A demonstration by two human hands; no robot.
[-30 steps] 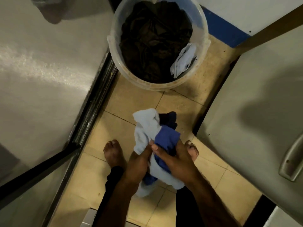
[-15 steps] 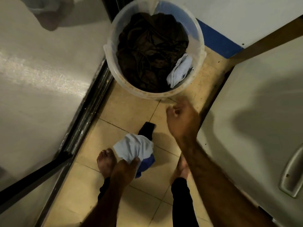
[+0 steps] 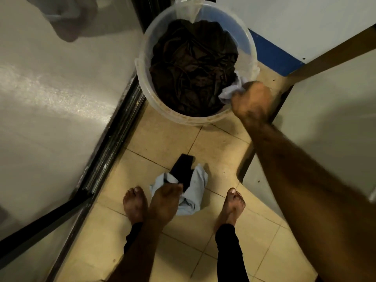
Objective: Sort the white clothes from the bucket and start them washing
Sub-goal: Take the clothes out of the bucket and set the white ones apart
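A: Item count?

B: One translucent bucket (image 3: pixel 142 64) on the tiled floor (image 3: pixel 168 143). Inside it: one mass of dark clothes (image 3: pixel 189 68) and one white cloth (image 3: pixel 234 89) at the near right rim. One bundle of pale clothes (image 3: pixel 195 192) with a dark piece (image 3: pixel 182 169) across it, low between two bare feet. Two hands in view.

A: State of the right hand?

B: The right hand (image 3: pixel 252 100) is at the bucket's near right rim, fingers curled closed around the white cloth. The cloth shows beyond the knuckles and is still inside the bucket.

A: State of the left hand?

B: The left hand (image 3: pixel 164 202) is clenched on the pale bundle, knuckles up. Whether the bundle touches the floor cannot be told.

A: Change from half a second ago?

B: The right hand was then in mid-air short of the bucket, gripping nothing; it has since reached the rim and closed on the white cloth. The left hand keeps its hold on the bundle, and the dark piece remains draped across it.
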